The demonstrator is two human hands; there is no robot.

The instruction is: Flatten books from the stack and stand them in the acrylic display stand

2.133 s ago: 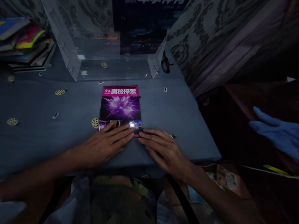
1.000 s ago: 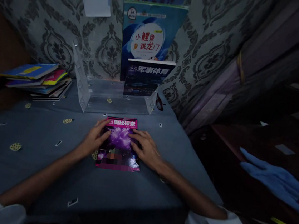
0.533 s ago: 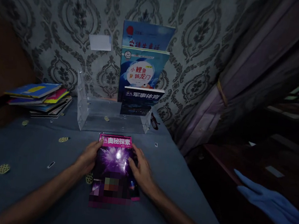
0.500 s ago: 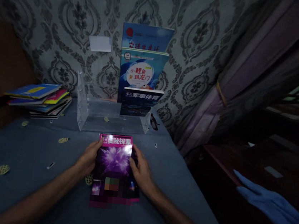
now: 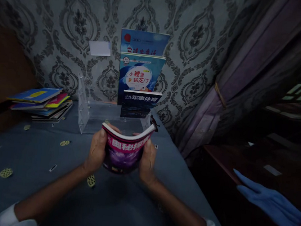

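Note:
A purple and pink booklet [image 5: 124, 153] is gripped by its two sides, its cover bowed in a curve and its top edge raised toward the camera's far side. My left hand [image 5: 97, 152] is closed on the left edge, thumb on the front. On the right edge my right hand [image 5: 148, 160] is closed the same way. Just beyond stands a clear acrylic rack [image 5: 82, 109]. In its right part, several books lean upright in tiers: a dark booklet [image 5: 137, 106] in front, a teal book [image 5: 141, 74] behind it and a blue book [image 5: 145, 41] at the back.
A stack of books and booklets [image 5: 40, 102] lies at the left by the wall. Dark glasses [image 5: 155, 122] sit by the rack's right end. A white card [image 5: 100, 48] is at the wall. A blue glove [image 5: 270, 203] lies on the dark surface at right, past the curtain [image 5: 203, 122].
The booklet has been lifted off the table and tilted upright, and its cover now bends. Both hands have risen with it, and the view has shifted slightly.

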